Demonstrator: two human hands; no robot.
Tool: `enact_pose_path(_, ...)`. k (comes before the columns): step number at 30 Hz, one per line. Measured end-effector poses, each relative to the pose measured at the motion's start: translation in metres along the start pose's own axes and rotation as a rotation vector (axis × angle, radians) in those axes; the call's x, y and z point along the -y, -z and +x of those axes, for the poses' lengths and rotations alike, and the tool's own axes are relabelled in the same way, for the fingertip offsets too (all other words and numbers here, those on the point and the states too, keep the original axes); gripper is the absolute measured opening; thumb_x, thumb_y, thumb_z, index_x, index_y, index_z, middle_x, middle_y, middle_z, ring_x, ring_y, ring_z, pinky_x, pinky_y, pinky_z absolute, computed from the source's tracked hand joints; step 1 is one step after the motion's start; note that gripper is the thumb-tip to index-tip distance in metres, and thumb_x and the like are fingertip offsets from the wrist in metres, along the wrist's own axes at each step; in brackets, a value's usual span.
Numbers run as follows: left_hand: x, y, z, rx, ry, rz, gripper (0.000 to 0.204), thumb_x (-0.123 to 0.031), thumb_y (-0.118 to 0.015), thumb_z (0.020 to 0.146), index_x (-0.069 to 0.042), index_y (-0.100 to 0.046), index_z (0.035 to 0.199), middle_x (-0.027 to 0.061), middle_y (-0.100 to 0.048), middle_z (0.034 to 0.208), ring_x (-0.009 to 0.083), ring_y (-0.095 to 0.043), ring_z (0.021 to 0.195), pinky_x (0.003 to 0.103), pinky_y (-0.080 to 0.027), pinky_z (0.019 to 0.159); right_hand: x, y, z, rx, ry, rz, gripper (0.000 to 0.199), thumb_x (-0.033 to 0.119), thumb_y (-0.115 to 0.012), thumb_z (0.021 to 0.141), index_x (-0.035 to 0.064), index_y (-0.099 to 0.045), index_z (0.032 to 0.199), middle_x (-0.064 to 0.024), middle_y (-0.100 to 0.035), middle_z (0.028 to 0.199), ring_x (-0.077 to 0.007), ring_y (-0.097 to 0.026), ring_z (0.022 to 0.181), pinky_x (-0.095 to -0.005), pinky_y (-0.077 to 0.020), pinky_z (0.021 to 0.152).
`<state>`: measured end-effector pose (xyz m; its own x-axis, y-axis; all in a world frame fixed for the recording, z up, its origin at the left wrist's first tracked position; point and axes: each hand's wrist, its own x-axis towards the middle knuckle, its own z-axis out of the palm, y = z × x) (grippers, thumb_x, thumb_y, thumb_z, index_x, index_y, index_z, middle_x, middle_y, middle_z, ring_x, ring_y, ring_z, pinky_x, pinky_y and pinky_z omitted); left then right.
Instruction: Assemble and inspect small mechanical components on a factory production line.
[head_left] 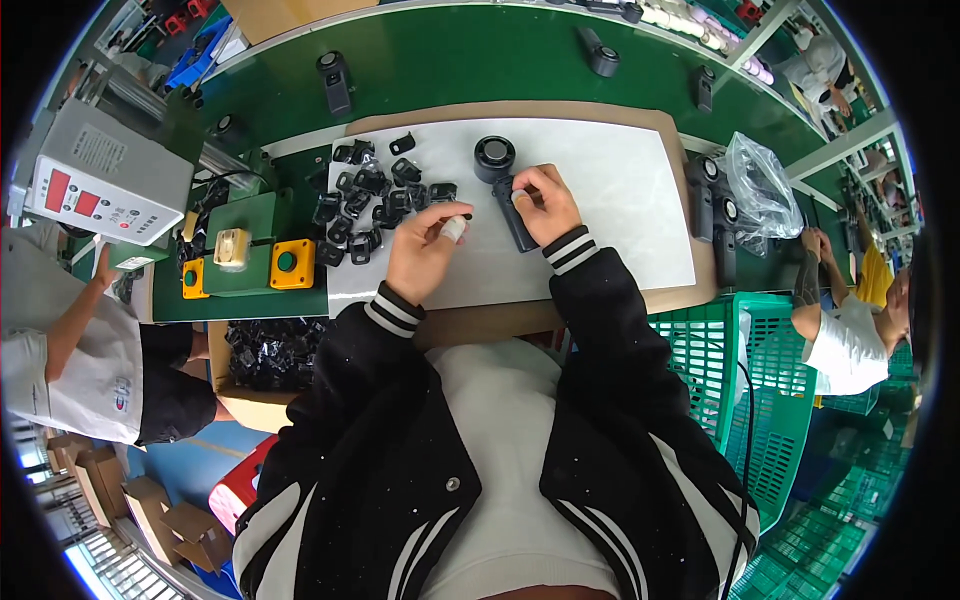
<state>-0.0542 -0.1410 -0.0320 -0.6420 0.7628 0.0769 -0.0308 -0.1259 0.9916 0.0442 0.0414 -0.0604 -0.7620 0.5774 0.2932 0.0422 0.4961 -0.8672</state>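
A dark grey handheld fan [494,155] lies on the white work sheet, its round head away from me and its handle angled toward me. My right hand [550,208] is closed at the upper handle, thumb and fingers pressed together there. To the left of the fan, my left hand [418,260] pinches a small dark piece at its fingertips, too small to name. White coverings wrap a thumb on each hand. Beyond my left hand spreads a loose pile of small black plastic parts [372,183].
At left stand a grey box with red displays [115,175] and a green press with yellow-framed buttons [293,262]. More fans [705,185] and a clear plastic bag [762,190] lie right. A green crate [735,310] sits below. Co-workers are on both sides.
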Motion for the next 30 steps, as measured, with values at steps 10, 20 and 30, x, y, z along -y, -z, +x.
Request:
enact_pose_path(10, 0.003, -0.001, 0.037, 0.024, -0.257, 0.703, 0.031, 0.001, -0.056, 0.078, -0.01, -0.066, 0.105, 0.0043, -0.059, 0.09, 0.0165, -0.05, 0.073, 0.026, -0.042, 0.066, 0.003, -0.007, 0.001, -0.012, -0.003, 0.083, 0.018, -0.008, -0.05, 0.076, 0.0062, -0.056, 0.086, -0.0041, -0.049, 0.092, -0.014, -0.047, 0.071, -0.0231, -0.0412, 0.066)
enact_pose_path(20, -0.004, 0.028, 0.062, 0.072, -0.362, 1.462, 0.034, -0.016, -0.058, 0.077, -0.016, -0.061, 0.11, 0.0046, -0.056, 0.103, 0.0271, -0.048, 0.096, 0.037, -0.035, 0.085, 0.005, -0.023, -0.009, -0.206, -0.026, -0.072, 0.033, -0.005, -0.053, 0.073, 0.0066, -0.054, 0.104, -0.0086, -0.056, 0.101, -0.0209, -0.053, 0.082, -0.0297, -0.0445, 0.075)
enact_pose_path(30, -0.006, 0.033, 0.068, 0.093, -0.274, 0.933, 0.026, -0.002, -0.061, 0.075, -0.007, -0.057, 0.1, 0.004, -0.06, 0.088, 0.0196, -0.052, 0.082, 0.029, -0.041, 0.074, 0.009, -0.031, -0.014, -0.245, -0.068, -0.144, 0.042, -0.004, -0.055, 0.071, 0.0066, -0.052, 0.111, -0.0092, -0.057, 0.103, -0.0238, -0.052, 0.087, -0.032, -0.0428, 0.083)
